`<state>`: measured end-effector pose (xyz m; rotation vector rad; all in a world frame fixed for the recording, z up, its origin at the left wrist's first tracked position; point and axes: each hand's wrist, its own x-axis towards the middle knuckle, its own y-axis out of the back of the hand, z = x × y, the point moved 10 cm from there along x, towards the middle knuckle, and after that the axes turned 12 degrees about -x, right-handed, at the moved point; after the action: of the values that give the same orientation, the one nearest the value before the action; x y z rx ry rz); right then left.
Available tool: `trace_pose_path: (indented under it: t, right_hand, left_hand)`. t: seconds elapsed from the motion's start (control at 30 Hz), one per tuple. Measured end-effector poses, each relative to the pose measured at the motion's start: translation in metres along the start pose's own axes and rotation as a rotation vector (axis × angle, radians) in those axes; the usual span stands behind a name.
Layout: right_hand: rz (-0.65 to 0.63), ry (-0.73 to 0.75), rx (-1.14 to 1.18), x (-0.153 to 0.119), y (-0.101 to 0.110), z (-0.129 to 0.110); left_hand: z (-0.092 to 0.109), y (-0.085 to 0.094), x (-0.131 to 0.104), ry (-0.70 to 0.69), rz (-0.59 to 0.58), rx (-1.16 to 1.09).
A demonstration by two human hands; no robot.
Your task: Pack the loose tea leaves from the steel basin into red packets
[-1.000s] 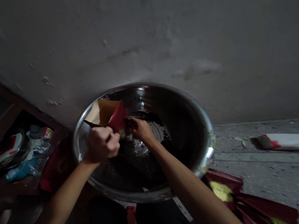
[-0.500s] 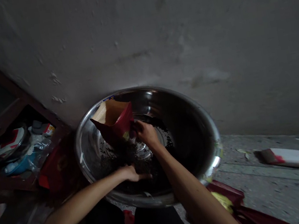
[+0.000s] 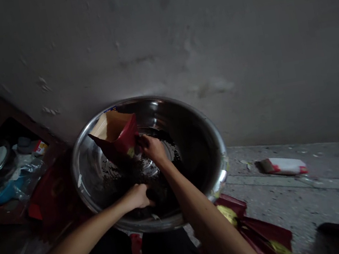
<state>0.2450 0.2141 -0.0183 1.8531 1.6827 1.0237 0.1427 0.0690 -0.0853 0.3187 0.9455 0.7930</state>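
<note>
A wide steel basin (image 3: pixel 214 145) holds dark, loose, crumbly stuff (image 3: pixel 122 176) scattered over its bottom; its exact kind is too dim to tell. Inside stands a dark red bag (image 3: pixel 123 141) with a tan lining, its mouth gaping upward. My right hand (image 3: pixel 153 147) is closed at the bag's lower right side, fingers gripping it there. Low in the front of the basin, my left hand (image 3: pixel 140 196) curls down at the dark loose stuff. Its fingertips are partly hidden, and what lies in them is unclear.
More dark red bags with yellow patches (image 3: pixel 259 233) lie on the floor right of the basin. A white and red packet (image 3: pixel 285 166) rests farther right. At left, a cabinet shelf holds a blue container (image 3: pixel 3 191) and plastic wrap. A grey wall (image 3: pixel 156 29) rises behind.
My left hand's fingers have curled in, where the thumb pointed out before. My right hand stays at the bag. The view has shifted right, so everything appears farther left.
</note>
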Motion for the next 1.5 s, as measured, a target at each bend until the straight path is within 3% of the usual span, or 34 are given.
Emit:
trace_pose_path:
  t: [0.1,0.17,0.23,0.33,0.4,0.47,0.53,0.63,0.7,0.9,1.03,1.27,1.37,1.43,1.5]
  right_hand:
    - [-0.001,-0.001,-0.034,0.001,0.002,-0.001]
    - [-0.002,-0.004,-0.050,0.002,0.002,-0.001]
    - [-0.006,-0.001,-0.056,0.003,0.000,-0.001]
    - [0.002,0.018,-0.050,0.003,0.000,-0.003]
    - [0.011,0.020,-0.053,0.003,-0.001,-0.003]
    - [0.014,0.021,-0.062,0.002,-0.001,-0.003]
    - [0.007,0.023,-0.074,0.002,-0.001,-0.003]
    - [-0.016,0.015,-0.086,0.001,-0.001,-0.003]
    - [-0.026,0.005,-0.089,0.001,-0.001,-0.003]
    - [-0.003,0.010,-0.067,0.001,0.002,-0.004]
    - [-0.009,-0.001,-0.065,0.002,0.001,-0.002]
    - [-0.001,-0.007,-0.070,0.003,0.004,-0.002]
    - [-0.012,-0.009,-0.079,0.003,0.004,-0.002]
    - [-0.020,-0.004,-0.079,0.003,0.004,-0.003]
    - [-0.021,-0.004,-0.078,0.003,0.005,-0.003]
  left_hand:
    - [0.019,0.027,-0.012,-0.054,0.043,-0.143]
    - [0.049,0.056,-0.030,-0.160,0.047,-0.293]
    - [0.086,0.098,-0.057,-0.309,0.099,-0.405]
    - [0.128,0.170,-0.094,-0.411,0.278,-0.447]
    - [0.147,0.219,-0.109,-0.487,0.475,-0.446]
    - [0.155,0.257,-0.110,-0.524,0.664,-0.396]
    - [0.150,0.277,-0.092,-0.470,0.765,-0.314]
    - [0.128,0.270,-0.046,-0.274,0.647,-0.135]
    - [0.120,0.265,-0.037,-0.272,0.660,-0.019]
    - [0.130,0.252,-0.084,-0.575,0.963,0.028]
    - [0.135,0.237,-0.105,-0.717,1.051,0.102]
    - [0.135,0.225,-0.118,-0.752,1.175,0.280]
    - [0.144,0.206,-0.139,-0.868,1.222,0.366]
    - [0.151,0.181,-0.142,-1.005,1.083,0.451]
    - [0.150,0.142,-0.127,-1.131,0.717,0.549]
